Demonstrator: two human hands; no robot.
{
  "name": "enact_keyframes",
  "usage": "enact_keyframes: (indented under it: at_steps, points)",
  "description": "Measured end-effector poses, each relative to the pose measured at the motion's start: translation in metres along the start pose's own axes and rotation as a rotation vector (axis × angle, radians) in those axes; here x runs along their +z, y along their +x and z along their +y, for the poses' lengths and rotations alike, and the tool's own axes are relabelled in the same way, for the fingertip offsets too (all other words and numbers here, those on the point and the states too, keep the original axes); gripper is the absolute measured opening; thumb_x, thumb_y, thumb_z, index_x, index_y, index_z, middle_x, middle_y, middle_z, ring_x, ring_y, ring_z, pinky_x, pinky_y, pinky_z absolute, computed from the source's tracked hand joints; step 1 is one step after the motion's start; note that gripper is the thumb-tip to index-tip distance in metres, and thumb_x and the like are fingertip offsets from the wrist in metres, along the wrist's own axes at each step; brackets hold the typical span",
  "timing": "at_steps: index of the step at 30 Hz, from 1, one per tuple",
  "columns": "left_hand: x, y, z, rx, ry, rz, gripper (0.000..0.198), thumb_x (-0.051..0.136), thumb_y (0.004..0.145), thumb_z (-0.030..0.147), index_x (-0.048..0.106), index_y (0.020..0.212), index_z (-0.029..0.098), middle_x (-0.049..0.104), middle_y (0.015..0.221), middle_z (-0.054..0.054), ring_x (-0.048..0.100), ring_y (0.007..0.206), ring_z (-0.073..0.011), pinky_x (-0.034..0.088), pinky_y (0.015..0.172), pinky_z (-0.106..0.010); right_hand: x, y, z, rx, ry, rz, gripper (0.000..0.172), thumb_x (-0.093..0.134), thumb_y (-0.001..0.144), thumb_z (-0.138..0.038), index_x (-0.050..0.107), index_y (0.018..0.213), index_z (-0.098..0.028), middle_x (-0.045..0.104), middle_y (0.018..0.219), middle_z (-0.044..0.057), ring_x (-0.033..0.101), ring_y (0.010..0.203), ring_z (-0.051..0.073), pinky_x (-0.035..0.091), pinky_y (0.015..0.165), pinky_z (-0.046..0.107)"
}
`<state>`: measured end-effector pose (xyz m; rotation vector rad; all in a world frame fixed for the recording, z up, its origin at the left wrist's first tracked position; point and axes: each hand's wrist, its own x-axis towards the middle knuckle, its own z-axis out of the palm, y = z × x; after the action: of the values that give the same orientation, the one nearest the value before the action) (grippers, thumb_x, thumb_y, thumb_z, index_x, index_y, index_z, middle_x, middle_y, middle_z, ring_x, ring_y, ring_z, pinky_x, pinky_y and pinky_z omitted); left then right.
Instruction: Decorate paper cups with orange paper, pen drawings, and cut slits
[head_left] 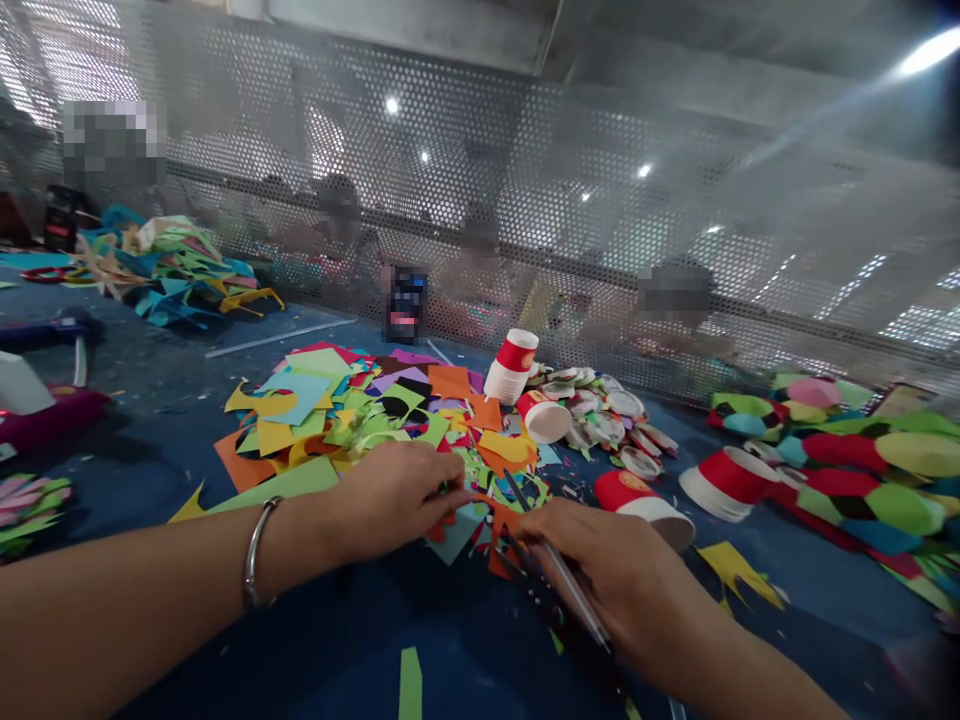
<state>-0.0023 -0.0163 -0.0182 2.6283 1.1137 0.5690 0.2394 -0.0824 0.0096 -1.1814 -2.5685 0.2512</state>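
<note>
My left hand (pixel 409 490), with a silver bangle (pixel 255 555) at the wrist, hovers over the near edge of a pile of coloured paper scraps (pixel 300 390). Its fingers are curled together; what they pinch, if anything, is hidden, though orange paper (pixel 502 520) shows by the fingertips. On the right, my right hand (pixel 600 560) is closed around a slim, pointed metal tool (pixel 577 595). The tool's dark tip reaches the scraps, and its silvery end points back under the palm. I cannot tell its exact kind.
Red-and-white paper cups (pixel 514 365) stand and lie beyond my right hand, near round lids (pixel 600 405). Patchwork paper balls (pixel 847 480) are at the right. A phone (pixel 405 305) leans on the perforated screen (pixel 465 150). A purple tool (pixel 52 425) lies left.
</note>
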Motion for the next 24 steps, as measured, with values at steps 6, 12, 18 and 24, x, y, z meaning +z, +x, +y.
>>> enact_keyframes:
  at_steps: [6,12,18,24]
  points:
    - [-0.01,0.015,-0.015,0.034,0.17,0.15,0.013,0.047,0.089,0.023,0.059,0.094,0.02,0.063,0.095,-0.006,0.057,0.088,-0.0196,0.041,0.073,-0.032,0.014,0.0,-0.001,-0.032,-0.093,-0.124,0.02,0.043,0.094,-0.016,0.063,0.096,-0.019,0.067,0.085,0.006,0.062,0.074,0.019,0.042,0.062,0.03]
    - [-0.021,0.061,-0.019,0.096,0.256,0.245,0.017,0.044,0.091,0.019,0.061,0.095,0.018,0.062,0.097,-0.007,0.058,0.094,-0.0215,0.044,0.077,-0.033,0.02,0.003,-0.002,-0.075,-0.222,-0.155,0.024,0.041,0.091,-0.012,0.061,0.102,-0.019,0.067,0.091,0.007,0.064,0.073,0.021,0.036,0.057,0.031]
    - [-0.029,0.138,-0.014,0.095,0.265,0.371,0.022,0.042,0.095,0.02,0.058,0.11,0.018,0.055,0.112,-0.009,0.053,0.105,-0.0228,0.046,0.086,-0.034,0.018,0.003,-0.007,-0.116,-0.28,-0.147,0.025,0.047,0.088,-0.01,0.06,0.107,-0.02,0.068,0.099,0.007,0.065,0.073,0.021,0.033,0.055,0.03]
    - [-0.018,0.19,-0.02,0.046,0.271,0.401,0.018,0.051,0.091,0.019,0.06,0.107,0.017,0.051,0.118,-0.012,0.05,0.11,-0.0267,0.046,0.089,-0.038,0.022,0.001,-0.007,-0.112,-0.323,-0.142,0.018,0.049,0.089,-0.012,0.059,0.101,-0.02,0.068,0.096,0.005,0.062,0.069,0.018,0.027,0.051,0.03]
